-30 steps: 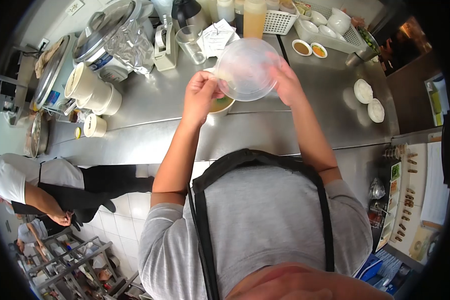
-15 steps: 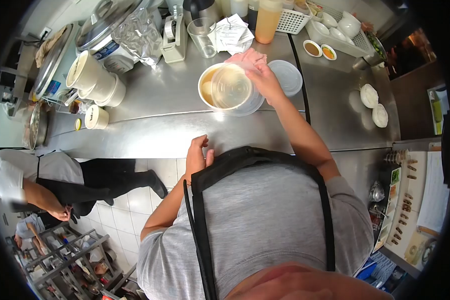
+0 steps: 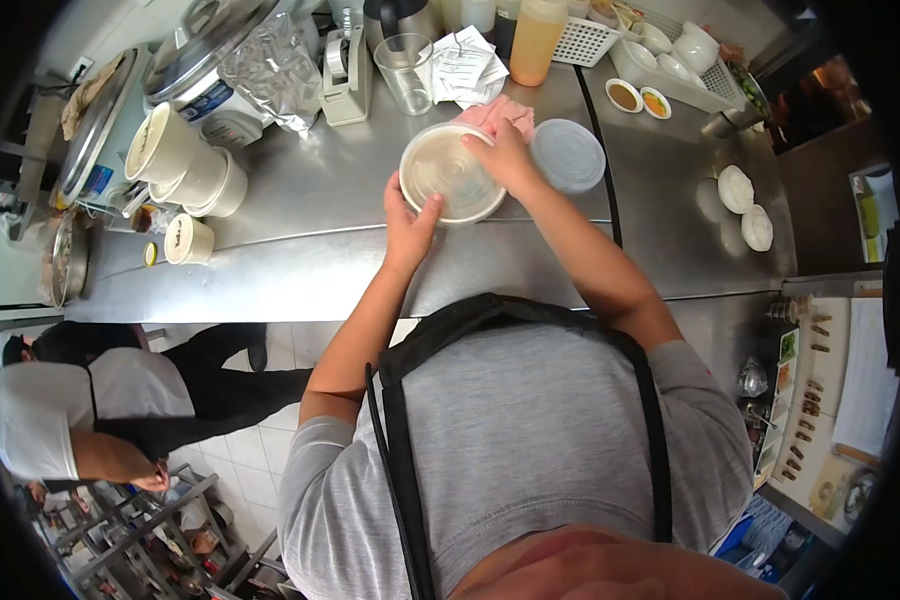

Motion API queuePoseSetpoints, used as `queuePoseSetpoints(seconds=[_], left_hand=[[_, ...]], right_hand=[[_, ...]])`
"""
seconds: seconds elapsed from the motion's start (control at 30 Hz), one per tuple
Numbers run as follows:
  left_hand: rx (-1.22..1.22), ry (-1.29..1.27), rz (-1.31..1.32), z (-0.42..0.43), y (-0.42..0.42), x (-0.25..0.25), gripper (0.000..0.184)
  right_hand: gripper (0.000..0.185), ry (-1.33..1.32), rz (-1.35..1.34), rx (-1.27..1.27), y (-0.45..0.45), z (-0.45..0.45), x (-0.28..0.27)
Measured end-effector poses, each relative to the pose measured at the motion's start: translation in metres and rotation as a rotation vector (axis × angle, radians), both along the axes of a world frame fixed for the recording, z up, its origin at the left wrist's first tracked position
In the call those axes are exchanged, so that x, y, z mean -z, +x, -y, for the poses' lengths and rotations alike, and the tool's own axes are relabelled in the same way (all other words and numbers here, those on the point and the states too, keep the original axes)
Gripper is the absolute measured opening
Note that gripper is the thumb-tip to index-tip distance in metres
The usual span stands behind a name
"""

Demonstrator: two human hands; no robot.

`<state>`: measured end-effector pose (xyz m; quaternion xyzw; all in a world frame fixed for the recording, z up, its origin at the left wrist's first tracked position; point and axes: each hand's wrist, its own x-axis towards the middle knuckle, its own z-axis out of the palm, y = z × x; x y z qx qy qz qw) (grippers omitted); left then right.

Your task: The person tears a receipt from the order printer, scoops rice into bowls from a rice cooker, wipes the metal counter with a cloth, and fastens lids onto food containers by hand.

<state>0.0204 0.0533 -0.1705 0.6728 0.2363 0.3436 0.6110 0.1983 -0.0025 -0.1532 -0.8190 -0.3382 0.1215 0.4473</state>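
A round white takeout bowl (image 3: 434, 215) stands on the steel counter, with a clear plastic lid (image 3: 452, 175) lying over its top. My left hand (image 3: 411, 228) grips the bowl's left front side, thumb on the lid's edge and fingers round the outside. At the right edge of the lid, my right hand (image 3: 508, 160) presses with its thumb on top; some of its fingers are hidden. Whether the lid is fully seated I cannot tell. A pink cloth (image 3: 515, 118) lies just behind the bowl. Beside my right hand is a second clear lid (image 3: 568, 156).
Stacked white tubs (image 3: 185, 165) stand left on the counter (image 3: 300, 270). Behind are a tape dispenser (image 3: 346, 85), a glass (image 3: 406, 75), paper slips (image 3: 467, 68) and an orange bottle (image 3: 537, 45). Small sauce cups (image 3: 625, 96) sit right. A co-worker (image 3: 140, 385) is at the left.
My left hand has come up from the counter's front edge to the bowl. The lid has shifted left and now covers the bowl, my right hand moving with it. The co-worker has shifted.
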Motion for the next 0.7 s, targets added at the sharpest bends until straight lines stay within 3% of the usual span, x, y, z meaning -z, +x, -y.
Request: queuePoseSetpoints(seconds=[0.1, 0.23, 0.33, 0.43, 0.7], left_hand=[[0.033, -0.057, 0.052, 0.004, 0.000, -0.004, 0.057], [0.011, -0.005, 0.093, -0.002, 0.003, 0.000, 0.051], [0.073, -0.267, 0.053, -0.018, 0.004, -0.013, 0.041], [0.058, -0.280, -0.142, -0.040, 0.015, -0.029, 0.032], [-0.048, -0.055, -0.248, -0.057, 0.048, -0.024, 0.021]], right_hand=[[0.039, 0.118, 0.056, 0.026, -0.005, 0.003, 0.006], [0.027, 0.178, -0.154, 0.000, -0.001, 0.001, 0.012], [0.022, 0.138, -0.174, -0.019, -0.003, 0.005, 0.001], [0.022, 0.112, -0.166, -0.031, -0.006, 0.006, -0.005], [0.020, 0.050, 0.082, -0.176, 0.006, 0.000, -0.007]])
